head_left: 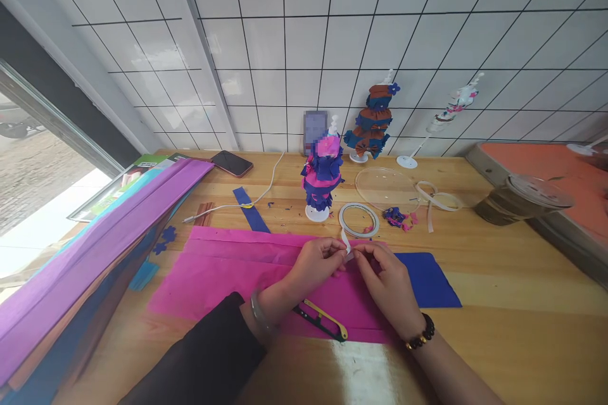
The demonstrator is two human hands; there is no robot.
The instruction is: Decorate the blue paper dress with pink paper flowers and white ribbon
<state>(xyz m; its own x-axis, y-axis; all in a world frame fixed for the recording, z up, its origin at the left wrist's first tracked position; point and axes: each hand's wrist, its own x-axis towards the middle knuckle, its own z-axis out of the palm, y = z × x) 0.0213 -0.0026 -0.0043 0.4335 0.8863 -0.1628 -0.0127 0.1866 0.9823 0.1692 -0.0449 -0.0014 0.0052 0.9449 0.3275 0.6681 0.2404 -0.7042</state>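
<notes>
My left hand [318,262] and my right hand [386,281] meet over a sheet of bright pink crepe paper [228,275]. Between their fingertips they pinch a short strip of white tape [346,242], whose end is partly covered by the fingers. Just beyond the fingers lies a roll of double-sided tape [341,218]. A black and yellow utility knife [325,321] rests on the pink paper below my left wrist. Blue crepe paper [430,280] sticks out from beneath at the right. Behind the tape roll stands a small pink and blue ruffled paper figure [323,171] on a white base.
Folded crepe paper [118,221] in purple and other colours covers the left side. A phone [232,164] and a white cable [237,205] lie farther back. Paper scraps [399,218], a clear lid [387,186] and a brown-filled cup [515,199] are to the right. A brown and blue figure [373,120] leans by the tiles.
</notes>
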